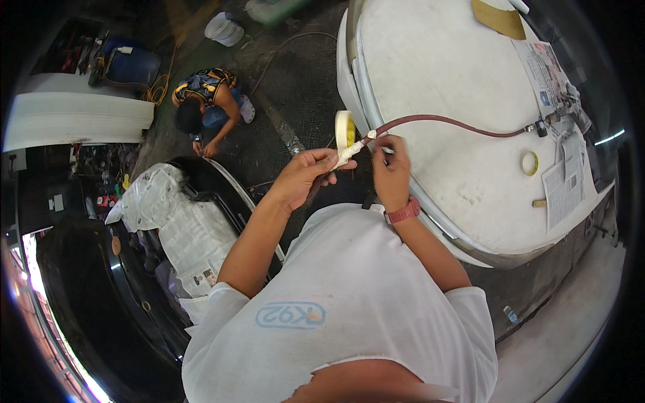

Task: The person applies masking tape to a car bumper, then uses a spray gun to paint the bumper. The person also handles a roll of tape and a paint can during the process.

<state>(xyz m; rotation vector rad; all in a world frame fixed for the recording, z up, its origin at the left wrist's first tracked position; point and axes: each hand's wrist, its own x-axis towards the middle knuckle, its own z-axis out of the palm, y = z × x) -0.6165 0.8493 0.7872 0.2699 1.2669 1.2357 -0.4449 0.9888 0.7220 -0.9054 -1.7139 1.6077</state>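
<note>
White panel (463, 195): it is the largest thing I see, broad and rounded, in front of me and to my right.
Black panel (80, 295): it is at my left, large and glossy; crumpled newspaper (191, 248) lies between it and my left arm.
Co-worker (208, 94): this person crouches on the dark floor, ahead of me and to the left, with both arms reaching down.
Drum (138, 67): it is blue and is behind the co-worker, at the far left.
Hose (443, 118): it is brownish red and bends over the white panel, from my hands to a metal tool (570, 113) on the right side; pale tape is wrapped around its near end.
Bucket (224, 29): it is whitish and stands on the floor, beyond the co-worker.
Left hand (309, 176): it grasps the taped end of the hose, pinched between thumb and fingers.
Right hand (392, 171): its fingers are bent, just beside the hose; I cannot tell if they grip something.
Roll (343, 129): this tape is pale outside and yellow inside, and it is upright just above the left fingertips, at the wrapped end.
Second roll (529, 163): it lies on the white panel, near the printed sheets.
</note>
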